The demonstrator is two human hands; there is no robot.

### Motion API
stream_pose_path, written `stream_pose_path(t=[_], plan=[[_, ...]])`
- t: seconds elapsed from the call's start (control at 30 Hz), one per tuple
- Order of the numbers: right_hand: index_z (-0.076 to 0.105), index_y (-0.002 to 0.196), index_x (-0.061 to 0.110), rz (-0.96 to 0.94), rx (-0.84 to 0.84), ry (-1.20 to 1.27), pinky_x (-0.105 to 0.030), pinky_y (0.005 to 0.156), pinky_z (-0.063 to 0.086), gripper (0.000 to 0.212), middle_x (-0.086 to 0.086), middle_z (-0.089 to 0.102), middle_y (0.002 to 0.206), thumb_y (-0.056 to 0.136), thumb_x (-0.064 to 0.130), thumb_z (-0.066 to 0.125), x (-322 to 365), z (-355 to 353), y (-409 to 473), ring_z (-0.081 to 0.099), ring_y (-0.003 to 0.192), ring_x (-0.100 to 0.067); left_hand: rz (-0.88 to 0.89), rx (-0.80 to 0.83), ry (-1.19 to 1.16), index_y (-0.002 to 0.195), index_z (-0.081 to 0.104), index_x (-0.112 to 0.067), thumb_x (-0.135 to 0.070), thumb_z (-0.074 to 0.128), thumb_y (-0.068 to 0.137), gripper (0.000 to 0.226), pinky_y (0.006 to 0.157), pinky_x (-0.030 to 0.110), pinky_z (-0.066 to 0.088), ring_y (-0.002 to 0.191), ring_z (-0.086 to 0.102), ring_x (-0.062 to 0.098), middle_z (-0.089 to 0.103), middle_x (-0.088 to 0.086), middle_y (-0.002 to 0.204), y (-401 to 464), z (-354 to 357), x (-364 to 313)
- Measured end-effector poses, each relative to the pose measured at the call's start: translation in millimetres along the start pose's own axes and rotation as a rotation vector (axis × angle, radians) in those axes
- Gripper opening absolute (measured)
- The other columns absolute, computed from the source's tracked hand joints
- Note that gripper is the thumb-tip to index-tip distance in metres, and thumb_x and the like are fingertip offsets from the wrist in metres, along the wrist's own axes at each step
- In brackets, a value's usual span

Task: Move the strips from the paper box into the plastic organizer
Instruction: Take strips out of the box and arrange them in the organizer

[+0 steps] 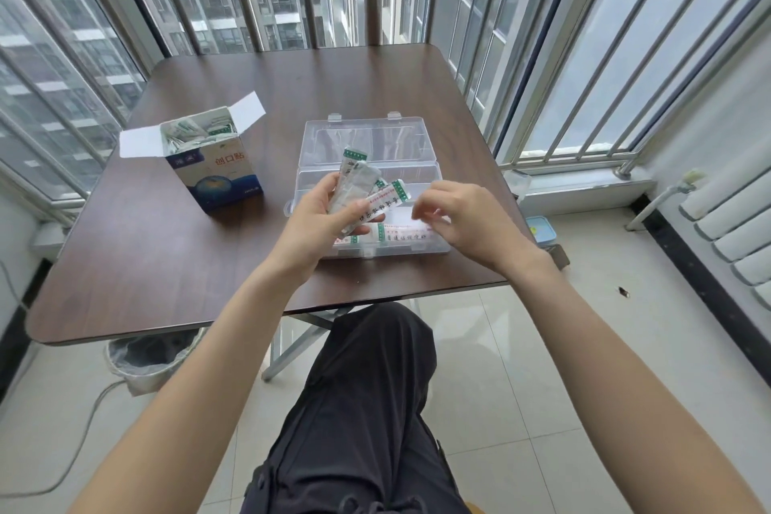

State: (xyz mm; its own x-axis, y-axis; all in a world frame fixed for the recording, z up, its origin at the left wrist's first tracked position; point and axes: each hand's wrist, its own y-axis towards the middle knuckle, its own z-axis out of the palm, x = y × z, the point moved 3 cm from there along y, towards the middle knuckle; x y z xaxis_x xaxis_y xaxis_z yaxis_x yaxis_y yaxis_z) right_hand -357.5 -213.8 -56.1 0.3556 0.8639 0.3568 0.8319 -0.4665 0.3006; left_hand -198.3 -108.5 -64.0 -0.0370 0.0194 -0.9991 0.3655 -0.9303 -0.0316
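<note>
Over the organizer [367, 179], left hand [325, 217] grips a fanned bundle of strips [359, 188]; right hand [463, 217] hovers beside it, fingers loosely curled, holding nothing. More strips lie under the hands; others remain in the box [208, 159], left of them. Risk: loose fan slips, strips scatter onto the surface [167, 263].

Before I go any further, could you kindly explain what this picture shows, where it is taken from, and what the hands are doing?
There is no machine here: a person wears one camera on the head, looking down at their own arms. On the brown table stand an open paper box with strips inside and a clear plastic organizer, lid open, with a few strips already in it. The left hand holds a bunch of strips above the organizer. The right hand hovers beside them with loosely curled fingers and seems to hold nothing.
</note>
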Motion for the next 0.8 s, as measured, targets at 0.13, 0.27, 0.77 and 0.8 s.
stream_pose_path(t=[0.13,0.27,0.77,0.8], plan=[[0.067,0.085,0.014,0.189,-0.294,0.281,-0.025,0.068,0.054,0.008,0.011,0.063,0.080,0.086,0.008,0.062,4.0,-18.0,2.2,0.061,0.071,-0.007,-0.002,0.015,0.054,0.119,0.051,-0.008,0.000,0.059,0.088,0.033,0.067,0.020,0.055,0.081,0.070,0.014,0.066,0.003,0.104,1.8,1.1,-3.2],[0.065,0.089,0.019,0.330,-0.172,0.397,-0.010,0.063,0.042,0.021,0.013,0.061,0.078,0.079,0.037,0.073,11.2,-17.0,18.4,0.053,0.067,0.000,-0.004,0.085,0.132,0.115,0.052,-0.008,0.002,0.064,0.084,0.035,0.064,0.018,0.053,0.076,0.070,0.011,0.067,0.001,0.097,2.5,11.6,-6.2],[0.065,0.080,0.014,0.365,-0.227,0.811,-0.031,0.070,0.057,0.010,-0.006,0.069,0.072,0.081,0.018,0.073,-17.8,-11.9,-10.0,0.068,0.068,-0.021,-0.051,-0.104,0.057,0.119,0.046,-0.011,-0.009,0.044,0.098,0.021,0.071,0.021,0.056,0.078,0.067,0.010,0.064,0.010,0.110,10.5,-12.3,5.8],[0.067,0.080,0.013,0.361,-0.195,0.756,-0.029,0.072,0.057,0.010,-0.005,0.070,0.073,0.082,0.020,0.073,-16.4,-10.0,-12.6,0.069,0.069,-0.019,-0.054,-0.125,0.054,0.117,0.046,-0.010,-0.009,0.045,0.098,0.019,0.070,0.021,0.056,0.076,0.067,0.009,0.064,0.010,0.108,11.0,-15.4,5.5]])
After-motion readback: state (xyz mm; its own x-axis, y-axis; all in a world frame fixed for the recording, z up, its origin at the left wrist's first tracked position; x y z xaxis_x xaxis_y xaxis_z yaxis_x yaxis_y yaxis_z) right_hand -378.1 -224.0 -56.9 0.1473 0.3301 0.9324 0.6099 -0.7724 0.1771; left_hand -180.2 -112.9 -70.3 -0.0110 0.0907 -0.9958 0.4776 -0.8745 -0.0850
